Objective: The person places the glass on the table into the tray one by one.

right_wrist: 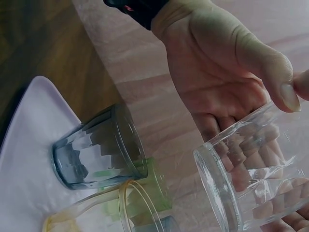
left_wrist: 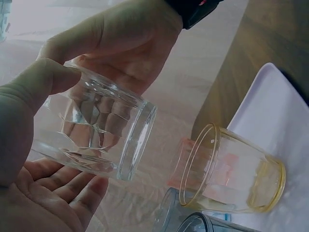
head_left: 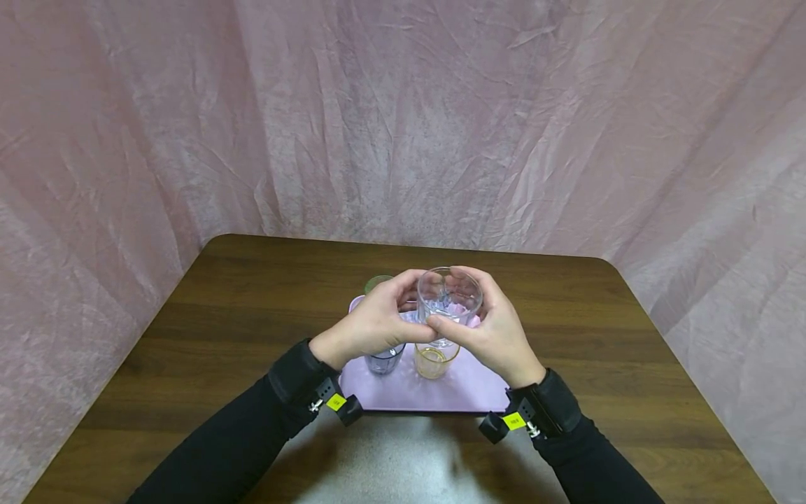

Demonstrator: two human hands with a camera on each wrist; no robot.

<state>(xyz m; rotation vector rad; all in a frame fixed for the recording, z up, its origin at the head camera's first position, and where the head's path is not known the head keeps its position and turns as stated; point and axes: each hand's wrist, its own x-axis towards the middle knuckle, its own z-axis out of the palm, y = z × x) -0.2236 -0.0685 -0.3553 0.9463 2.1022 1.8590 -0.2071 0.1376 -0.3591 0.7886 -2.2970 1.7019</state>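
Both hands hold a clear drinking glass [head_left: 450, 297] above a lilac tray. The left hand [head_left: 378, 320] grips its left side, and the right hand [head_left: 494, 327] curls round its right side. In the left wrist view the thumbs lie close together near the glass's rim, and its thick base [left_wrist: 137, 142] points toward the tray. Below it on the tray stand a yellow-tinted glass [head_left: 432, 365] and a blue-grey glass [head_left: 383, 362]. A green glass [right_wrist: 157, 186] shows behind them. Something pinkish [left_wrist: 181, 162], partly hidden, appears behind the yellow glass.
The lilac tray [head_left: 434, 399] lies on a dark wooden table [head_left: 604, 364]. A pink crumpled curtain [head_left: 403, 126] hangs behind the table. Each wrist wears a black strap with a small camera.
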